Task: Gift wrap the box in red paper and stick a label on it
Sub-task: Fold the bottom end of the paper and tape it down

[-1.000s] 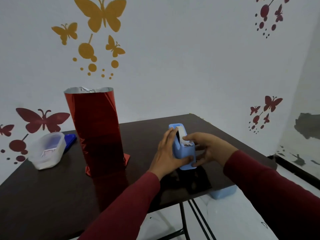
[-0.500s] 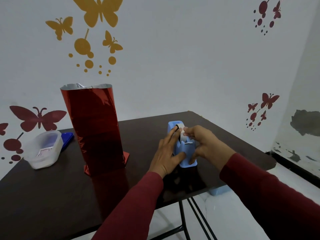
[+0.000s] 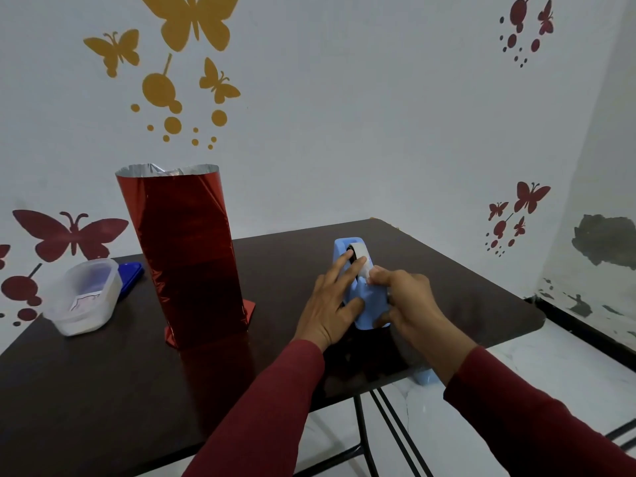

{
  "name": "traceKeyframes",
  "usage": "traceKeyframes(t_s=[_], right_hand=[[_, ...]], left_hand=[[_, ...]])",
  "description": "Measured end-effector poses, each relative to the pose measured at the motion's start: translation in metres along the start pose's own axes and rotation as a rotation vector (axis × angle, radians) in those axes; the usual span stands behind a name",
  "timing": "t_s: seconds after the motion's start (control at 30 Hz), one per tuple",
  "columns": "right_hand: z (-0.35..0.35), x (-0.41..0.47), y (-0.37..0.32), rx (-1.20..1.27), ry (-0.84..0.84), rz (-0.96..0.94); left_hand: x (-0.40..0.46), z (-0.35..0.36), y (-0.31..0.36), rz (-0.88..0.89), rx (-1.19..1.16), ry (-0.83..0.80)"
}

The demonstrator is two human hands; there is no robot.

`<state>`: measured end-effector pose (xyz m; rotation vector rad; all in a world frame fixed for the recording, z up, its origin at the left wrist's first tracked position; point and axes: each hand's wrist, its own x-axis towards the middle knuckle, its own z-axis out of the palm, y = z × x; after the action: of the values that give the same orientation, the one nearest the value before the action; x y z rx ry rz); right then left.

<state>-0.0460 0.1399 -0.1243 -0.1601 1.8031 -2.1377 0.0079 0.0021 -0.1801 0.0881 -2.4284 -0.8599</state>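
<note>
While the red-wrapped box (image 3: 186,256) stands upright left of centre on the table (image 3: 447,270) with its base flaps folded, its top gapes open, showing silver lining, and no label is visible. Right of it, the left hand (image 3: 330,304) lays straight fingers along the blue tape dispenser (image 3: 370,302), and the right hand (image 3: 409,301) pinches the tape end (image 3: 369,273). By my judgement, closing the top and labelling remain. A plastic tub (image 3: 86,297) sits far left.

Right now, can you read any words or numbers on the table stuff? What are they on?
No text can be read.
Red wrapped box: no label or writing shows.
Tape dispenser: plain blue, no brand visible.
Clear tub: a white slip inside has dark marks, too blurred to read.
Wall stickers: only pictures, no words.
</note>
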Motion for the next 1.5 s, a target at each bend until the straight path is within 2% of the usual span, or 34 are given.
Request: traceKeyframes(t_s=[0.47,0.67,0.8,0.87,0.93,1.03,1.17,1.23,1.33,1.5], right_hand=[[-0.015,0.008,0.014,-0.043,-0.117,0.027],[-0.016,0.013,0.01,-0.228,-0.105,-0.039],[-0.022,0.011,0.017,-0.541,-0.12,-0.246],[-0.03,0.01,0.025,-0.473,-0.198,-0.244],[-0.039,0.009,0.031,-0.267,-0.272,-0.157],[-0.051,0.003,0.037,-0.12,-0.298,-0.129],[-0.064,-0.008,0.03,-0.208,-0.209,-0.27],[-0.066,-0.014,0.023,-0.28,-0.212,-0.351],[-0.06,-0.022,0.017,-0.327,-0.233,-0.428],[-0.048,-0.029,0.006,-0.361,-0.249,-0.496]], left_hand=[[0.002,0.001,-0.002,0.013,0.029,0.026],[0.001,0.0,0.0,0.008,0.01,0.025],[0.0,-0.002,0.001,-0.012,-0.006,0.026],[0.0,-0.002,0.001,-0.023,-0.021,0.022],[0.0,-0.003,0.004,-0.035,-0.039,0.017],[-0.001,-0.002,0.0,0.007,-0.102,0.058],[-0.01,-0.005,0.003,0.121,-0.111,0.178],[-0.014,-0.012,0.018,0.18,-0.087,0.186],[-0.01,-0.028,0.044,0.219,-0.049,0.091],[0.002,-0.063,0.064,0.097,-0.03,-0.033]])
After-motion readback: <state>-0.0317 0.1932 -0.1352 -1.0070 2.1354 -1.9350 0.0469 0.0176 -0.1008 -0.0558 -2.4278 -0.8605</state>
